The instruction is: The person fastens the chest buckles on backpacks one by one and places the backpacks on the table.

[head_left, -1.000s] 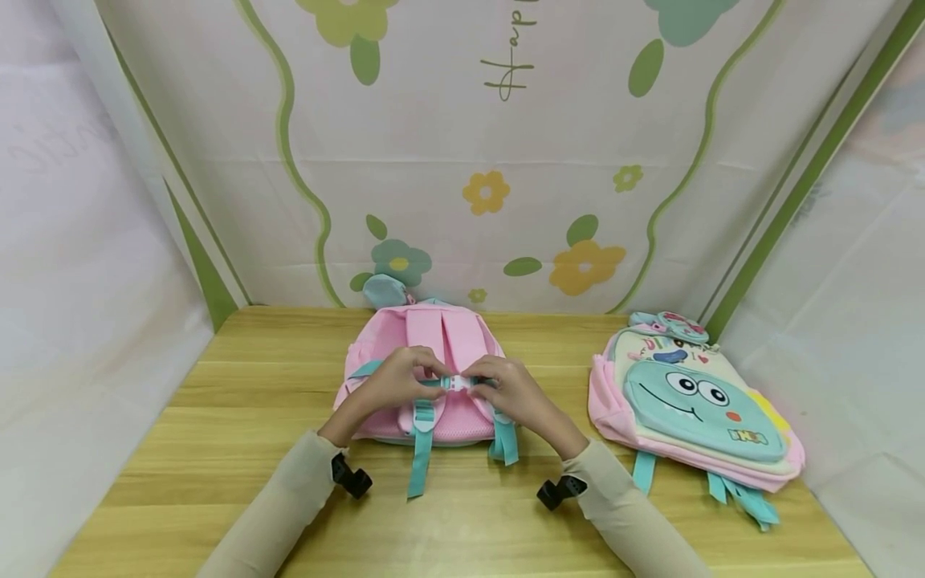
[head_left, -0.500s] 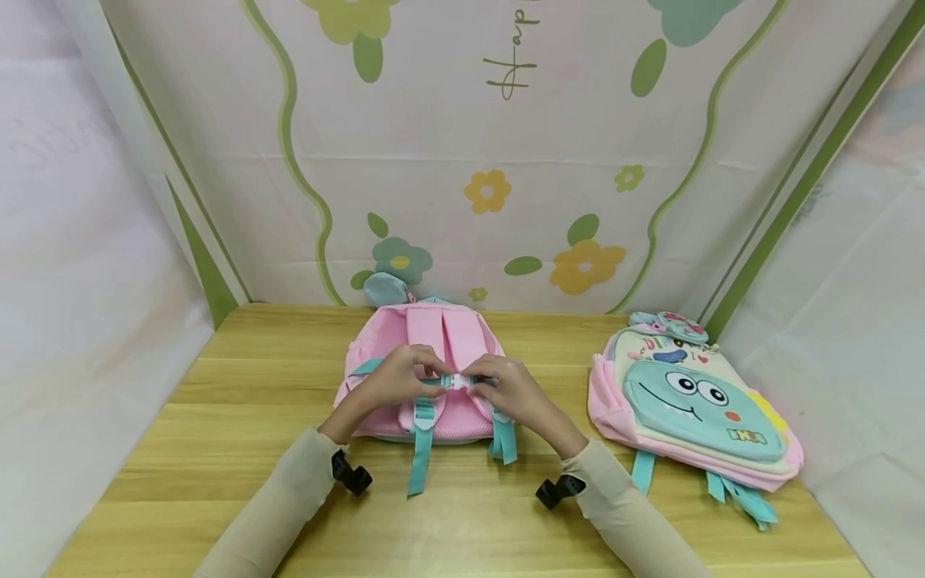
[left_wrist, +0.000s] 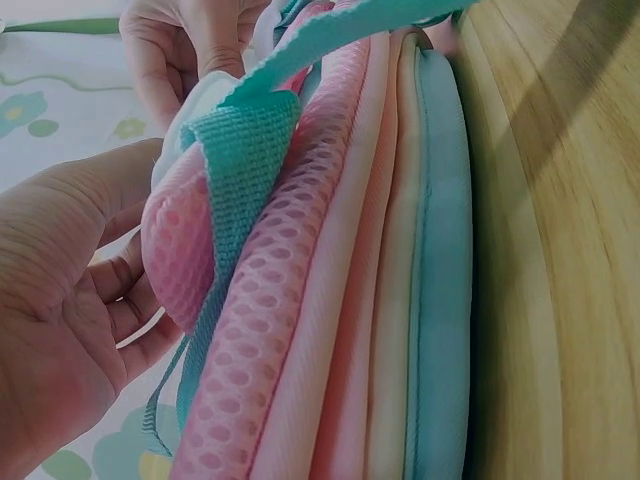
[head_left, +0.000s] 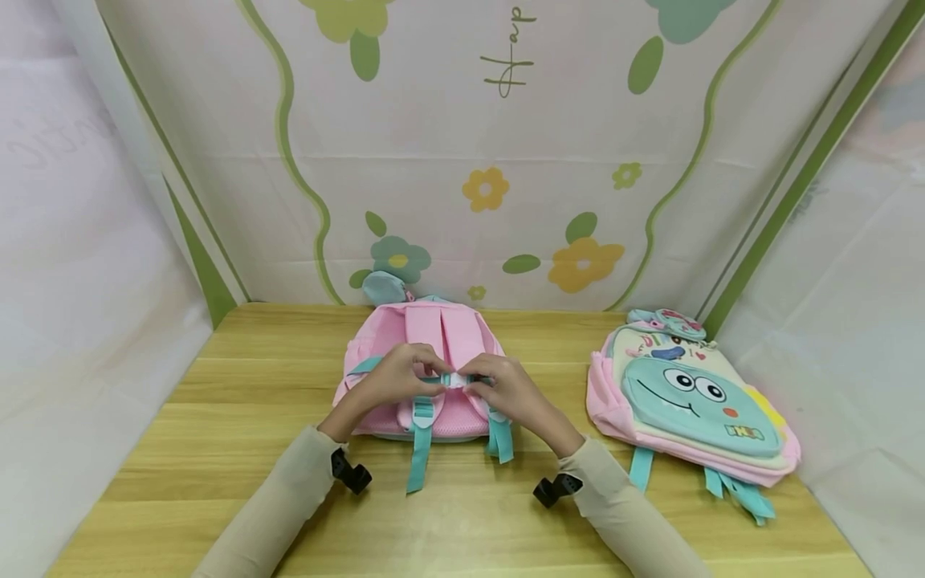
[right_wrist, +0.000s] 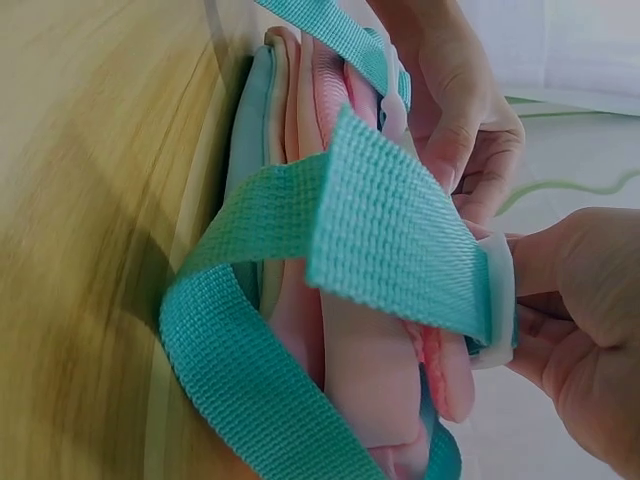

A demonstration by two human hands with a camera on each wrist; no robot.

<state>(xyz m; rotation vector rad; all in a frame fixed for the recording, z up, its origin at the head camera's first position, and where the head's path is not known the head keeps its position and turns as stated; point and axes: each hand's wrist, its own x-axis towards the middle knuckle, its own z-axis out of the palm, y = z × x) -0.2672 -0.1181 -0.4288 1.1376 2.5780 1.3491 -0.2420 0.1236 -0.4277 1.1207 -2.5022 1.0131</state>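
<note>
A pink backpack (head_left: 383, 337) lies on the table with its back panel and shoulder straps facing up. Across the straps sits a white plastic side-release buckle (head_left: 455, 380) on teal webbing. My left hand (head_left: 405, 376) pinches the buckle's left end between thumb and fingers. From the other side, my right hand (head_left: 506, 389) pinches its right end. Whether the two halves are fully joined is too small to tell. In the left wrist view, a teal strap (left_wrist: 245, 150) hides part of the fingers. Webbing (right_wrist: 400, 220) with a white strap adjuster (right_wrist: 497, 300) crosses the right wrist view.
A second backpack (head_left: 701, 401) with a cartoon face lies at the right of the wooden table (head_left: 253, 433). Loose teal strap ends (head_left: 419, 457) hang toward the front from the pink backpack. A flower-printed cloth (head_left: 405, 185) rises behind the table.
My right hand has shifted very slightly left, and a little less of the white buckle shows between my fingers. The left hand and both backpacks look nearly unchanged.
</note>
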